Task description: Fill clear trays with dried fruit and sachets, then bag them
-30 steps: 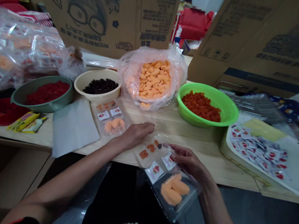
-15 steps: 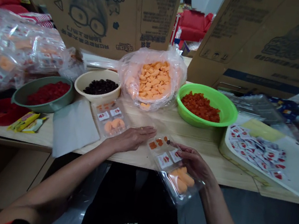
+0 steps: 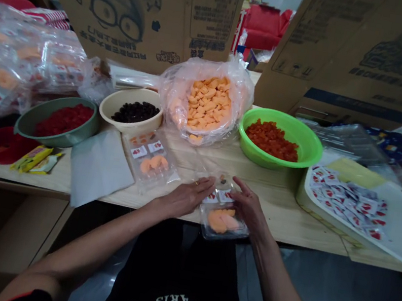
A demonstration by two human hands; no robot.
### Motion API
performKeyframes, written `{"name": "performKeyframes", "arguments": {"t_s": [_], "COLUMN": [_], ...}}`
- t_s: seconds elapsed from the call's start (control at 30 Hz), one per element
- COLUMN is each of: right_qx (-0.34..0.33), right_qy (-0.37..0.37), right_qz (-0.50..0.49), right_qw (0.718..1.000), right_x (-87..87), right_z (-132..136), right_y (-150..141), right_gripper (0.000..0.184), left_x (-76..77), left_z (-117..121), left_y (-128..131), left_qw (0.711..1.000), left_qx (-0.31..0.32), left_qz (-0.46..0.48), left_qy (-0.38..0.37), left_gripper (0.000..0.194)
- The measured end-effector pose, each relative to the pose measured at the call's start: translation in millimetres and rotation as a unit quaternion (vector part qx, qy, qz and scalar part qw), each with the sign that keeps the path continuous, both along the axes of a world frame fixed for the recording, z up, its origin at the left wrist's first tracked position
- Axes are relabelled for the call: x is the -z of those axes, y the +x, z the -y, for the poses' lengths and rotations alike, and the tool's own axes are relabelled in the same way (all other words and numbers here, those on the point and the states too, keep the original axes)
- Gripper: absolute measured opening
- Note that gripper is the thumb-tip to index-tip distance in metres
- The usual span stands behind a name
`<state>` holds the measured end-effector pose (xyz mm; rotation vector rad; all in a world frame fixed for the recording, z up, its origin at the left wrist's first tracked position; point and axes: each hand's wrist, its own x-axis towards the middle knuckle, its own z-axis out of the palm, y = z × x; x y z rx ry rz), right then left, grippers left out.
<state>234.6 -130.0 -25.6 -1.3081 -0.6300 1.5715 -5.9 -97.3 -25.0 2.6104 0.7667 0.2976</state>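
Clear plastic pack (image 3: 222, 228) of orange dried fruit (image 3: 219, 220) sits at front edge of worktop (image 3: 276, 209), overhanging slightly, between left hand (image 3: 187, 198) and right hand (image 3: 248, 207). Fingers of both against its sides, not clenched; firm grip or not, cannot tell. Light contact near edge: pack could tip off, fruit spill

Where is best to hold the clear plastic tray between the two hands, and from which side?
Take the near edge of the clear plastic tray, coming from the front: that edge looks straight and lies free, while the left hand and right hand cover the far part.
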Motion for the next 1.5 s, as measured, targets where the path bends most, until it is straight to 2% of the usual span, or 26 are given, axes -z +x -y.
{"name": "performKeyframes", "arguments": {"t_s": [0.1, 0.17, 0.2, 0.23, 0.27, 0.33, 0.37, 0.4, 0.43, 0.47, 0.53, 0.63, 0.7, 0.77, 0.87, 0.97, 1.03, 1.1, 1.17, 1.23, 1.33, 1.43, 1.5], "right_qx": [0.003, -0.011, -0.024, -0.039, -0.057, -0.102, -0.129, -0.160, -0.197, -0.236, -0.299, -0.338, -0.333, -0.327, -0.346, -0.397, -0.425, -0.442, -0.444, -0.419, -0.330, -0.210, -0.146], "right_qy": [0.037, 0.051, 0.057, 0.061, 0.063, 0.075, 0.093, 0.120, 0.153, 0.187, 0.224, 0.226, 0.232, 0.247, 0.289, 0.325, 0.328, 0.331, 0.348, 0.378, 0.430, 0.479, 0.513], "right_qz": [0.080, 0.177, 0.251, 0.343, 0.447, 0.638, 0.704, 0.747, 0.770, 0.778, 0.780, 0.787, 0.796, 0.801, 0.785, 0.747, 0.725, 0.709, 0.695, 0.684, 0.668, 0.640, 0.615], "right_qw": [0.996, 0.983, 0.966, 0.937, 0.890, 0.760, 0.693, 0.634, 0.588, 0.552, 0.502, 0.464, 0.449, 0.436, 0.425, 0.423, 0.431, 0.439, 0.446, 0.462, 0.510, 0.563, 0.581], "right_x": [5.5, 7.8, 7.4, 5.9, 3.2, -5.0, -9.9, -14.9, -19.7, -24.1, -30.9, -35.3, -34.7, -32.1, -27.5, -26.7, -29.2, -32.7, -35.1, -36.1, -38.5, -45.3, -52.6], "right_z": [-3.7, -4.8, -4.9, -4.8, -4.4, -3.5, -3.4, -3.9, -5.4, -8.1, -17.6, -39.1, -52.9, -61.4, -59.2, -39.6, -19.9, 1.2, 20.1, 35.0, 49.9, 55.8, 55.5], "right_y": [-9.5, -15.4, -18.3, -21.2, -24.2, -30.4, -33.8, -37.5, -41.5, -45.8, -55.2, -67.2, -71.0, -71.3, -68.5, -66.7, -66.5, -66.0, -64.2, -60.5, -52.2, -43.6, -40.6], "right_gripper": [0.098, 0.080, 0.068, 0.055, 0.044, 0.031, 0.030, 0.031, 0.035, 0.041, 0.046, 0.033, 0.029, 0.026, 0.023, 0.023, 0.024, 0.028, 0.036, 0.042, 0.038, 0.031, 0.031], "left_x": [-17.2, -29.9, -33.8, -35.1, -33.6, -24.4, -18.1, -11.8, -6.4, -2.2, 1.8, -0.1, -1.9, -0.5, 8.8, 20.9, 25.8, 26.5, 24.6, 23.2, 25.5, 24.8, 12.7], "left_z": [3.9, 13.5, 20.8, 29.1, 37.7, 52.3, 57.2, 60.3, 61.8, 62.1, 61.4, 62.6, 65.8, 68.8, 68.4, 60.8, 54.8, 50.7, 49.0, 50.1, 56.3, 59.7, 59.7], "left_y": [-0.9, 1.5, 4.2, 7.7, 11.6, 18.8, 21.3, 22.8, 23.5, 23.4, 22.0, 19.7, 18.9, 19.0, 21.0, 22.8, 21.5, 18.0, 14.3, 13.3, 21.3, 34.4, 36.7], "left_qw": [0.998, 0.997, 0.997, 0.996, 0.996, 0.993, 0.992, 0.991, 0.991, 0.991, 0.991, 0.991, 0.991, 0.991, 0.983, 0.954, 0.932, 0.918, 0.921, 0.937, 0.957, 0.955, 0.935], "left_qx": [-0.017, -0.037, -0.042, -0.044, -0.049, -0.075, -0.089, -0.100, -0.107, -0.110, -0.115, -0.125, -0.129, -0.129, -0.159, -0.242, -0.288, -0.322, -0.335, -0.314, -0.255, -0.181, -0.171], "left_qz": [0.011, 0.012, 0.003, -0.014, -0.034, -0.067, -0.074, -0.075, -0.072, -0.069, -0.058, -0.030, -0.007, 0.023, 0.089, 0.177, 0.219, 0.223, 0.190, 0.143, 0.124, 0.218, 0.289], "left_qy": [-0.054, -0.067, -0.070, -0.072, -0.073, -0.067, -0.059, -0.049, -0.040, -0.033, -0.026, -0.027, -0.024, -0.012, -0.006, -0.005, 0.021, 0.054, 0.064, 0.056, 0.055, 0.082, 0.114], "left_gripper": [0.082, 0.070, 0.068, 0.074, 0.085, 0.098, 0.098, 0.095, 0.093, 0.091, 0.090, 0.087, 0.080, 0.065, 0.042, 0.034, 0.031, 0.034, 0.040, 0.041, 0.039, 0.036, 0.030]}}
